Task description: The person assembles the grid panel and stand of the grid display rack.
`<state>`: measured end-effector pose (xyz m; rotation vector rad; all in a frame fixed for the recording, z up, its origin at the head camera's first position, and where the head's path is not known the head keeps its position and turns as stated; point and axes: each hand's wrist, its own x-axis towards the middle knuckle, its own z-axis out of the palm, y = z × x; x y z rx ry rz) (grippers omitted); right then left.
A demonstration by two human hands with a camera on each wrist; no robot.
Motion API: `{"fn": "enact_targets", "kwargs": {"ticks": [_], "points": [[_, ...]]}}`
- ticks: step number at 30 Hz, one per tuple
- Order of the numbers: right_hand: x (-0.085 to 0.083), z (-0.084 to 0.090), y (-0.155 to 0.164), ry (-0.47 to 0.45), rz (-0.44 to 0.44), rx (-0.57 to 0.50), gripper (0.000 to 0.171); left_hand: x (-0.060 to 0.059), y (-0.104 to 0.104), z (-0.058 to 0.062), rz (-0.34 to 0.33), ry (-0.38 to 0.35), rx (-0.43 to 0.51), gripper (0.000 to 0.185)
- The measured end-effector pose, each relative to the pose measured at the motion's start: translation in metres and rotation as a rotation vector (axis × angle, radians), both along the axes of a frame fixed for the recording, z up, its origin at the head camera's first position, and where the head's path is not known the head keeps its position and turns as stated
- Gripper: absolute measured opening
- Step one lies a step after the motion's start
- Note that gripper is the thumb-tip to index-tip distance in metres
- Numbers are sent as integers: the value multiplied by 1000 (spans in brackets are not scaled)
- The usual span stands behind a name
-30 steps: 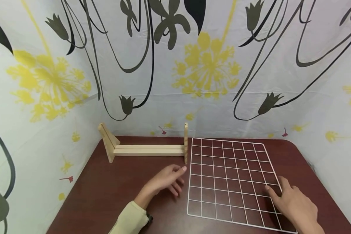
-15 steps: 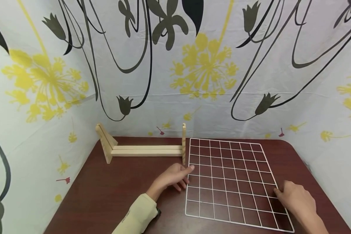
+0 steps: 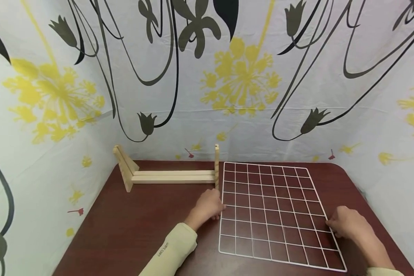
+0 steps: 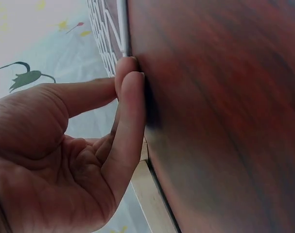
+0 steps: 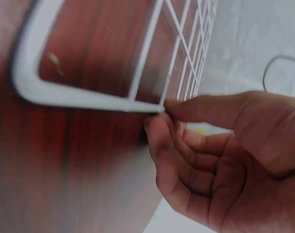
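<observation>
A white wire grid panel point(image 3: 272, 211) lies on the dark red-brown table. At its left edge, my left hand point(image 3: 207, 206) pinches the outer rod between thumb and fingertips; in the left wrist view the rod point(image 4: 123, 29) runs up to those fingertips point(image 4: 131, 87). My right hand point(image 3: 350, 222) pinches the right edge rod, thumb above and curled fingers below, as the right wrist view shows near a rounded corner of the panel point(image 5: 55, 94). Just behind the left hand stands a wooden frame point(image 3: 174, 178) with two upright end pieces and a crossbar.
The table top point(image 3: 134, 230) stretches out left of the panel. A patterned cloth point(image 3: 193, 84) with yellow flowers and dark stems hangs behind and at both sides. The frame's right upright point(image 3: 217, 165) stands close beside the panel's left edge.
My left hand has moved right to the panel's left edge and closed its fingers on it. The right hand's spread fingers have curled in and taken hold of the right edge.
</observation>
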<state>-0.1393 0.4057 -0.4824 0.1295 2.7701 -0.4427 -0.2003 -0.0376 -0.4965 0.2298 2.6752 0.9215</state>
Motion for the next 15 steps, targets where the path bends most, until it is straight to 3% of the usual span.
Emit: {"fn": "enact_targets", "kwargs": {"ticks": [3,8,15], "points": [[-5,-1,3,-19,2,-47,31,1,2,2,-1,35,-60,33],[-10,-1,7,-72,-35,-100,31,2,2,3,-28,41,-79,30],[-9,-2,9,-75,-22,-54,32,1,1,0,-44,81,-97,30]]}}
